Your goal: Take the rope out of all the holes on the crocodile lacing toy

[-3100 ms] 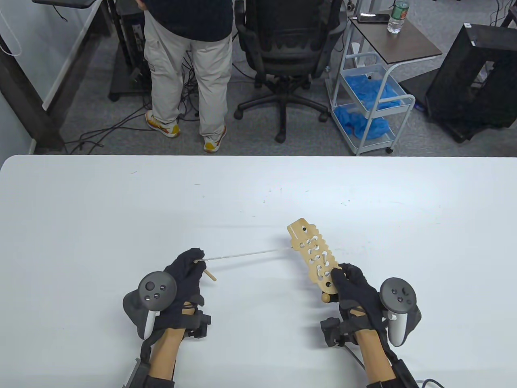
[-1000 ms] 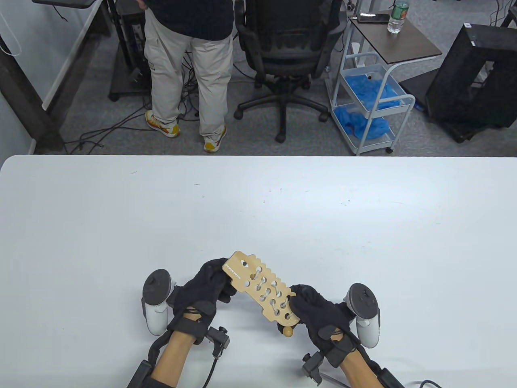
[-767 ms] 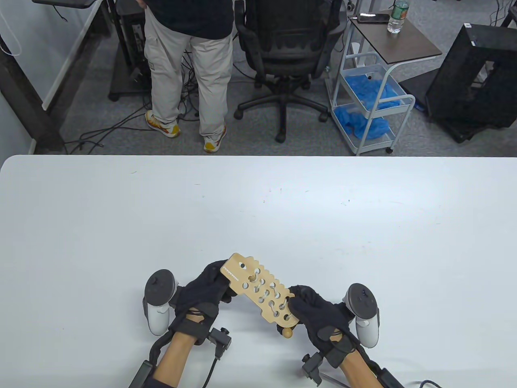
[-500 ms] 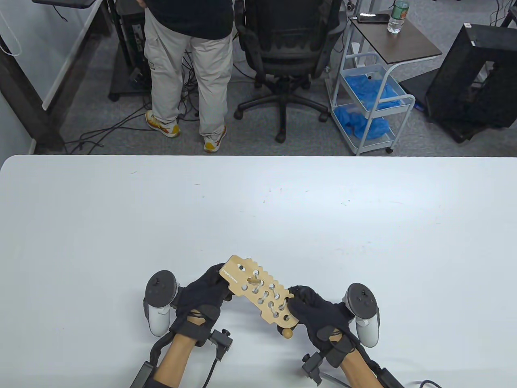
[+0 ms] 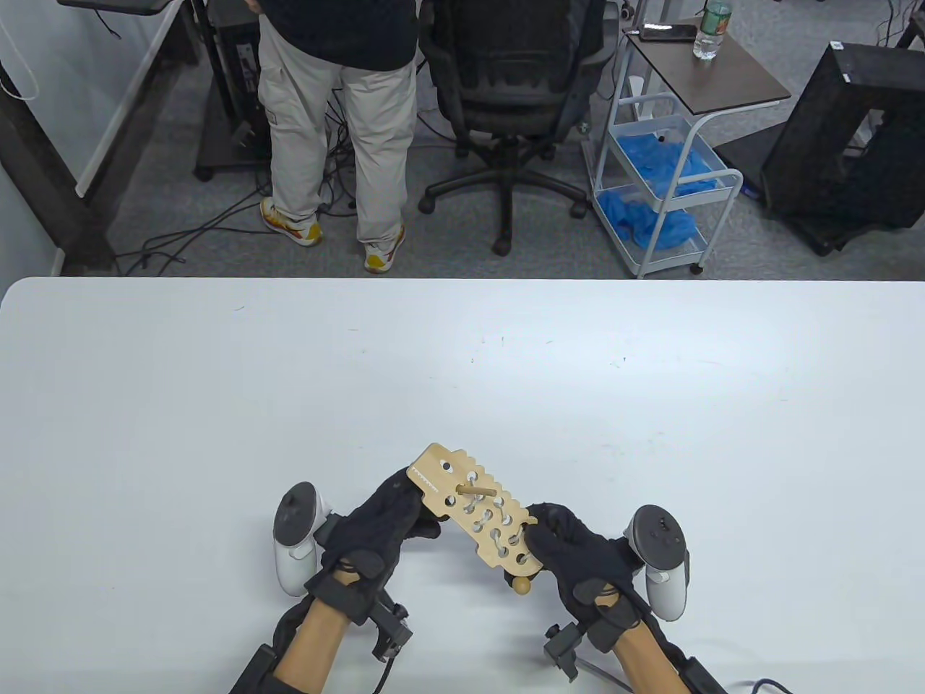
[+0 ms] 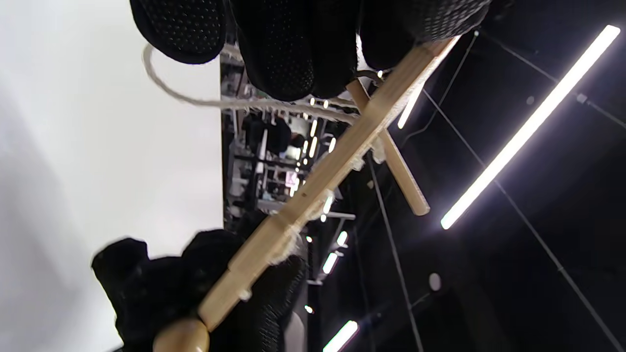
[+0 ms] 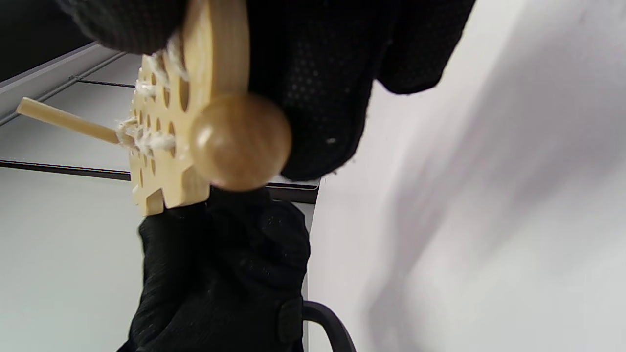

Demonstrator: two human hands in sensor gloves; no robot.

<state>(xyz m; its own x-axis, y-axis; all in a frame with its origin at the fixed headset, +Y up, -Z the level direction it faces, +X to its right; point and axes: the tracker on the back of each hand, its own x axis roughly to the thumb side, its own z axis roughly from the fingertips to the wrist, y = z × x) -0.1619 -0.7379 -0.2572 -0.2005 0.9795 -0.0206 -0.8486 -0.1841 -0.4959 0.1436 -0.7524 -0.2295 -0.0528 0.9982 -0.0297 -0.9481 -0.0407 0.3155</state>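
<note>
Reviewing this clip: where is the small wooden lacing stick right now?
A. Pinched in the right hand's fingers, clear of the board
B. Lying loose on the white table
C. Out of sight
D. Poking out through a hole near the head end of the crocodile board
D: the short wooden lacing stick juts out of the flat, hole-punched wooden crocodile board, held at both ends above the table.

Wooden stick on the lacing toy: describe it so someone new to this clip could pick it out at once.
Near the front edge of the white table, two gloved hands hold a flat wooden crocodile board full of holes. The wooden stick pokes out through a hole near the head end, tied to the white rope. Unlike the round wooden ball at the tail end, it is thin and straight.
</note>
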